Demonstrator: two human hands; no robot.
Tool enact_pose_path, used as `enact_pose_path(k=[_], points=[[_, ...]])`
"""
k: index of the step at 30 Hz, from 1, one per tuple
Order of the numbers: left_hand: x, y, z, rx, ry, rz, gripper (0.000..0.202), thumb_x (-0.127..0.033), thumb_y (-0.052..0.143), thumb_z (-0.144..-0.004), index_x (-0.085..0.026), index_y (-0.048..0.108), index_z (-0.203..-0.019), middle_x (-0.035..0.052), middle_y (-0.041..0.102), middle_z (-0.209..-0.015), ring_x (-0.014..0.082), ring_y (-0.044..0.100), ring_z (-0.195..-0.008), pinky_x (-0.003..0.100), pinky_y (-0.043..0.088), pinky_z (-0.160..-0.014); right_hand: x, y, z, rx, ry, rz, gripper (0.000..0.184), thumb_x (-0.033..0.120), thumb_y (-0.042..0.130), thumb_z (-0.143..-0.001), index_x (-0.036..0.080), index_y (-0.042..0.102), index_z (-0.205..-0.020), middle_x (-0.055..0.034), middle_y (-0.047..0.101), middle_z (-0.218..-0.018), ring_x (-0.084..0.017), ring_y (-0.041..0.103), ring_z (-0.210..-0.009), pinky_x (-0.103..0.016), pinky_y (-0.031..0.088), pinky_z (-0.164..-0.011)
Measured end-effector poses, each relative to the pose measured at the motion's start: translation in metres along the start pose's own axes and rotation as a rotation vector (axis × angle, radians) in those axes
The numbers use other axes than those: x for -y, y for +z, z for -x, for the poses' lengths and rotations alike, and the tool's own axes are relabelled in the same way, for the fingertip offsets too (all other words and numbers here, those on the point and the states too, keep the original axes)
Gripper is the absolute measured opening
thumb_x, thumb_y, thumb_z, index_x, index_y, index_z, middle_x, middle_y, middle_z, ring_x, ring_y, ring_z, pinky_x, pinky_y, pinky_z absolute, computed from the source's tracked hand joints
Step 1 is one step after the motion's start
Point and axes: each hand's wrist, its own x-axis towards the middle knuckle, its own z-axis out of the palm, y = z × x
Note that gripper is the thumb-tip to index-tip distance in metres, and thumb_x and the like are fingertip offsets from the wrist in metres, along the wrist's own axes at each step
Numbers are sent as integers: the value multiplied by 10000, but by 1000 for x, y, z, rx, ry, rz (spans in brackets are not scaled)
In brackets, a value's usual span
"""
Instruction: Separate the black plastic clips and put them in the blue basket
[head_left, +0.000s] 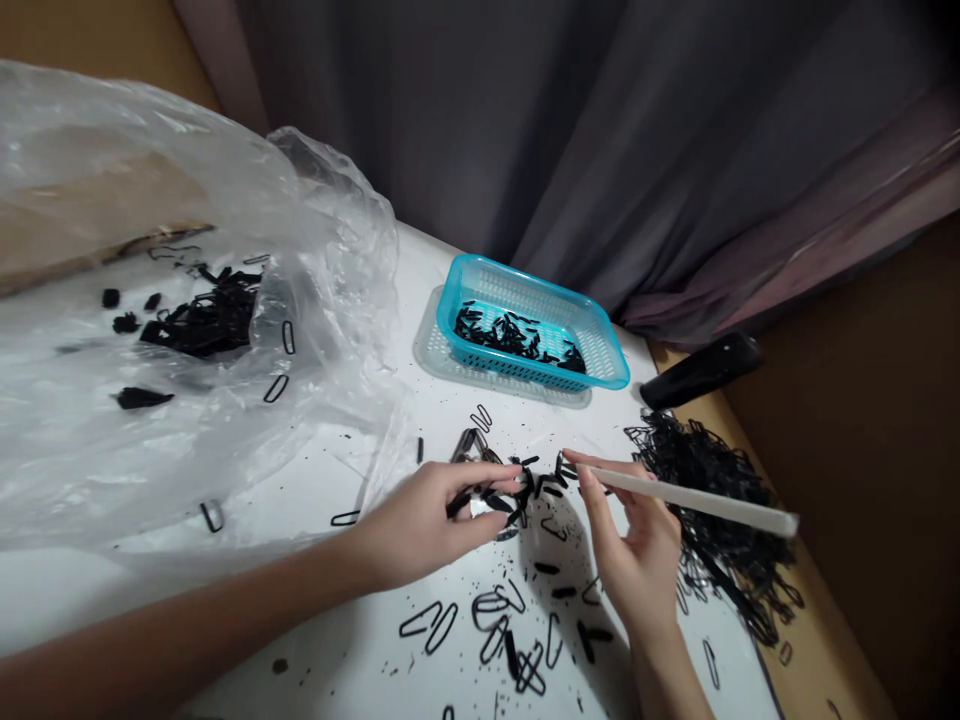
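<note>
My left hand (pixel 431 520) is closed in a pinch on small black loop-shaped pieces (pixel 480 495) above the white table (pixel 352 640). My right hand (pixel 634 550) grips a thin white stick (pixel 697 497), its tip pointing left at the pieces by my left fingers. More black loops (pixel 495 615) lie scattered in front of both hands. A blue plastic basket (pixel 600 350) holding black pieces stands behind the hands.
A large clear plastic bag (pixel 150 330) with black pieces inside fills the left side. A tangled heap of black loops (pixel 712 500) lies at the right edge, beside a black object (pixel 701 370). A dark curtain hangs behind.
</note>
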Motion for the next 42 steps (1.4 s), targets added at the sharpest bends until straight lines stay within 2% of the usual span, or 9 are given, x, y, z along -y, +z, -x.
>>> enact_pose_path(k=[4,7,10,16,21,28,35,39,42], points=[[0,-1,-3,110,-34,327,546,-389,544,-906,-273,438,-1430,120,510,-1449,179,667,-786,309,475,-644,1,4,1,-21,4,-75,84,216,580,-923,224,652,-965,-82,674,-1122,-265,614,-1110,-500,467,-958],[-1,-3,-6,142,-37,643,627,-455,549,-895,-197,393,-1444,162,417,-1512,279,618,-1129,381,472,-888,0,5,1,-48,33,-135,67,215,591,-919,229,650,-946,-70,671,-1118,-253,613,-1112,-478,466,-964],[0,-2,-8,165,-70,898,727,-404,558,-886,-153,250,-1495,189,351,-1542,306,530,-1263,438,366,-1068,3,6,3,-46,67,-188,88,221,604,-914,233,669,-971,-51,698,-1016,-222,652,-1007,-402,516,-888],[-4,-3,-9,204,-120,1056,688,-406,498,-900,-103,266,-1472,207,472,-1439,310,468,-1318,451,290,-1126,13,11,9,124,131,-433,86,224,585,-925,228,671,-921,-50,713,-978,-206,671,-960,-349,566,-810],[-6,-4,-8,264,-107,1094,730,-499,418,-929,-117,200,-1511,190,541,-1364,302,482,-1303,459,268,-1130,13,21,14,276,111,-483,109,216,581,-925,237,684,-949,-64,700,-1058,-215,650,-1050,-369,563,-854],[-1,-2,-6,313,-72,1043,775,-527,367,-951,-155,49,-1553,190,362,-1526,287,372,-1393,457,234,-1144,12,30,15,322,251,-584,116,262,594,-922,247,703,-957,-44,709,-1019,-187,660,-992,-346,558,-858],[0,-1,-6,343,-22,938,704,-521,521,-901,-210,291,-1488,157,357,-1535,314,370,-1392,475,285,-1130,14,28,13,312,351,-635,106,311,639,-888,235,710,-910,-27,695,-901,-176,657,-864,-316,550,-779],[0,0,-4,148,-7,554,369,-378,632,-879,-222,518,-1194,122,541,-1331,240,628,-1065,391,475,-928,10,23,12,235,410,-589,158,366,682,-852,221,711,-905,-12,661,-794,-146,583,-690,-260,491,-618],[2,3,-2,35,61,376,262,-304,629,-870,-222,444,-1036,60,581,-1105,136,618,-736,284,482,-642,4,22,11,206,523,-643,218,394,717,-820,202,707,-922,18,574,-664,-118,477,-586,-233,407,-535]])
